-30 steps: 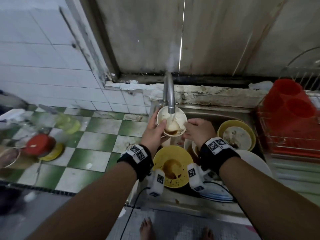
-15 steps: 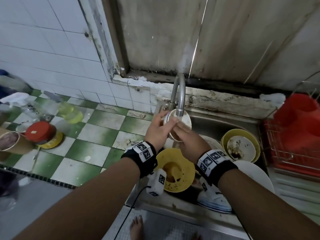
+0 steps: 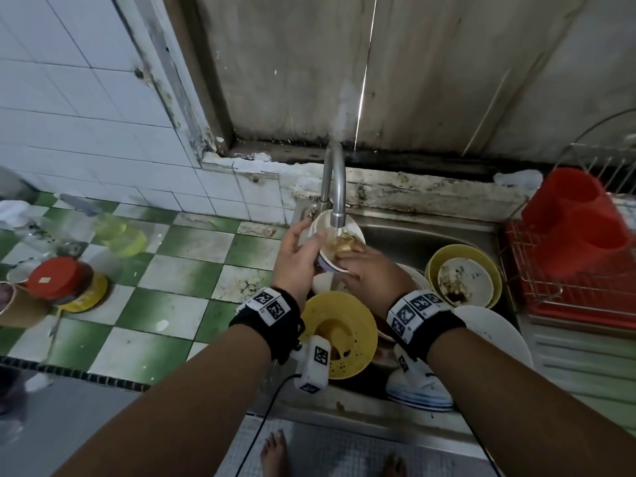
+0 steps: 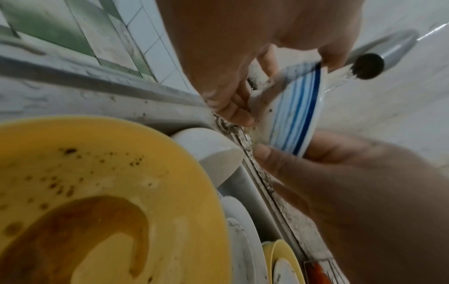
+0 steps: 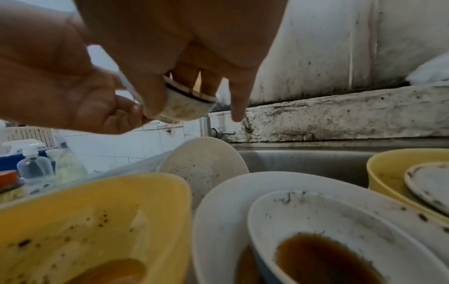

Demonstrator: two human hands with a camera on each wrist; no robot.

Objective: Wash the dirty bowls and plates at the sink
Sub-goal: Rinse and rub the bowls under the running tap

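striped bowl [image 3: 335,243] between both hands, under tap [image 3: 336,194]

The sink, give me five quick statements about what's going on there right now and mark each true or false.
1. Water runs from the tap into the blue-striped bowl. True.
2. The left hand holds that bowl by its side. True.
3. The right hand rests idle on the counter. False: it is at the bowl, fingers reaching over its near rim.
4. The yellow bowl below the hands is clean. False: brown liquid and specks sit inside it.
5. The red rack stands left of the sink. False: it stands to the right.
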